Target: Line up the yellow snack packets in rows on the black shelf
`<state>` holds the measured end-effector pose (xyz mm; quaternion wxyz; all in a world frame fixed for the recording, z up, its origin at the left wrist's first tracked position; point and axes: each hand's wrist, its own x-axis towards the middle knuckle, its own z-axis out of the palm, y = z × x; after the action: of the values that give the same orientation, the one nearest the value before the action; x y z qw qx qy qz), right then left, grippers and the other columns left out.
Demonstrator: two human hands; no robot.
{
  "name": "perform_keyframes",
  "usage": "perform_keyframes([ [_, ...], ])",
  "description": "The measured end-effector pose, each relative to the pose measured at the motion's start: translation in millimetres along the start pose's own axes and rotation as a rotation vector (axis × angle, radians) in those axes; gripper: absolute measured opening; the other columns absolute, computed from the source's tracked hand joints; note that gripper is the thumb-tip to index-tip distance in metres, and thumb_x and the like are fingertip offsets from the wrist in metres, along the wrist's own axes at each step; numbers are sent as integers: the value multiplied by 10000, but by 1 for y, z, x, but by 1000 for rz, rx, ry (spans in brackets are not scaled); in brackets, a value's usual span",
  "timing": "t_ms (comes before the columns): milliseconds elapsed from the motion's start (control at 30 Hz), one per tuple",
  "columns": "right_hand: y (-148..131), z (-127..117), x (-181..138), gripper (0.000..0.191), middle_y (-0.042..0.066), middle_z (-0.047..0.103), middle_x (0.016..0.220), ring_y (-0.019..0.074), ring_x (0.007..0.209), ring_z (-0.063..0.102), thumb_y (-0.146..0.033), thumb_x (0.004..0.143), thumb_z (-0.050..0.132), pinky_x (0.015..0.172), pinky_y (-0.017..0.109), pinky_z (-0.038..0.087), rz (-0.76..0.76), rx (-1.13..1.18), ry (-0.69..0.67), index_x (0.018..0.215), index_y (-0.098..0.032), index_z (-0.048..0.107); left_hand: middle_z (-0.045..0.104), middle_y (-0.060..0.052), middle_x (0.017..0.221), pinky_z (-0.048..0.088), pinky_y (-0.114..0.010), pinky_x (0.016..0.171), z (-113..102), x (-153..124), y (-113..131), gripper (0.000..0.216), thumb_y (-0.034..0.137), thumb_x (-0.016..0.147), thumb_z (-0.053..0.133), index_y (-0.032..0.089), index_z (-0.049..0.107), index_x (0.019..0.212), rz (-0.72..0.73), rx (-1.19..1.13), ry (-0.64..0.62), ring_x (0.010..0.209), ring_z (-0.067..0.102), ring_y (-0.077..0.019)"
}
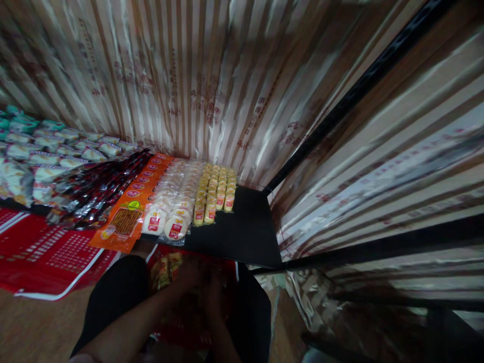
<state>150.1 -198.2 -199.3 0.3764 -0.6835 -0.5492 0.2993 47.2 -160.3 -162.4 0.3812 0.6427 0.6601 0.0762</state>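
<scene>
Both my hands reach down in deep shadow below a black shelf (242,234). My left hand (191,272) is low at the centre, beside a small yellow and red packet (164,269). My right hand (214,287) lies close to the right of it. Their fingers are too dark and blurred to make out. On the shelf above lie rows of small yellow packets (217,189), round white packets with red labels (176,206), and flat orange packets (130,214).
Dark red packets (100,189) and white and green packets (45,151) fill the shelf to the left. A red sheet (49,257) hangs below them. A striped shiny curtain (212,85) hangs behind and to the right, crossed by black bars (363,83).
</scene>
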Motion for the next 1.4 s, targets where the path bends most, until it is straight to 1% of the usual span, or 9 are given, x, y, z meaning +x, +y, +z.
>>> perform_keyframes([
  [167, -18, -18, -11, 275, 104, 690, 968, 267, 941, 603, -261, 720, 547, 885, 391, 439, -32, -38, -40, 938, -205, 705, 663, -96, 938, 410, -280, 784, -27, -17, -1, 250, 210, 835, 385, 168, 621, 905, 62, -63, 30, 889, 596, -193],
  [300, -19, -27, -20, 383, 90, 678, 1059, 260, 988, 605, -322, 691, 603, 885, 369, 464, 33, 96, -144, 1049, -207, 673, 658, -30, 813, 402, -237, 714, -46, -29, 0, 217, 194, 820, 390, 186, 607, 809, 163, -152, -5, 786, 577, -152],
  [433, -27, -36, -23, 351, 64, 711, 968, 239, 910, 648, -367, 695, 601, 834, 363, 503, 80, 220, -227, 997, -205, 678, 632, -8, 767, 406, -219, 674, -57, -33, 3, 206, 228, 805, 404, 169, 600, 773, 222, -253, 2, 749, 562, -137],
  [567, -45, -44, -19, 337, 62, 721, 931, 225, 860, 668, -402, 682, 606, 795, 364, 526, 132, 387, -212, 944, -199, 662, 584, 9, 676, 411, -226, 596, -62, -38, 13, 229, 299, 793, 448, 142, 584, 892, 193, -523, 21, 624, 528, -121],
  [667, -56, -48, -14, 388, 93, 722, 905, 241, 821, 678, -436, 654, 620, 757, 378, 538, 177, 497, -180, 932, -167, 647, 586, 12, 695, 438, -239, 646, -65, -45, 23, 275, 255, 721, 558, 142, 555, 971, 202, -711, 50, 652, 544, -119],
  [800, -66, -56, -8, 371, 90, 720, 893, 231, 795, 683, -424, 658, 626, 761, 370, 543, 161, 525, -146, 933, -176, 645, 634, -26, 850, 466, -256, 764, -68, -50, 34, 292, 177, 679, 610, 153, 550, 964, 269, -811, 29, 793, 591, -128],
  [1033, -77, -72, 9, 381, 76, 719, 912, 226, 841, 677, -402, 684, 608, 794, 358, 530, 75, 430, -191, 988, -176, 645, 639, -16, 846, 479, -259, 770, -72, -40, 50, 228, 140, 720, 547, 151, 577, 946, 256, -718, 169, 779, 583, -120],
  [1267, -78, -83, 42, 313, 40, 719, 819, 202, 757, 668, -375, 700, 596, 735, 328, 524, 11, 261, -122, 948, -195, 660, 640, -62, 925, 503, -265, 779, -70, -18, 69, 327, 124, 762, 534, 119, 545, 1088, 214, -731, 257, 797, 598, -119],
  [1400, -74, -83, 64, 308, 46, 713, 813, 194, 743, 659, -381, 682, 604, 742, 322, 515, 14, 238, -59, 912, -184, 658, 640, -83, 994, 514, -272, 820, -63, -3, 78, 315, 68, 771, 499, 137, 540, 1076, 224, -778, 332, 894, 617, -129],
])
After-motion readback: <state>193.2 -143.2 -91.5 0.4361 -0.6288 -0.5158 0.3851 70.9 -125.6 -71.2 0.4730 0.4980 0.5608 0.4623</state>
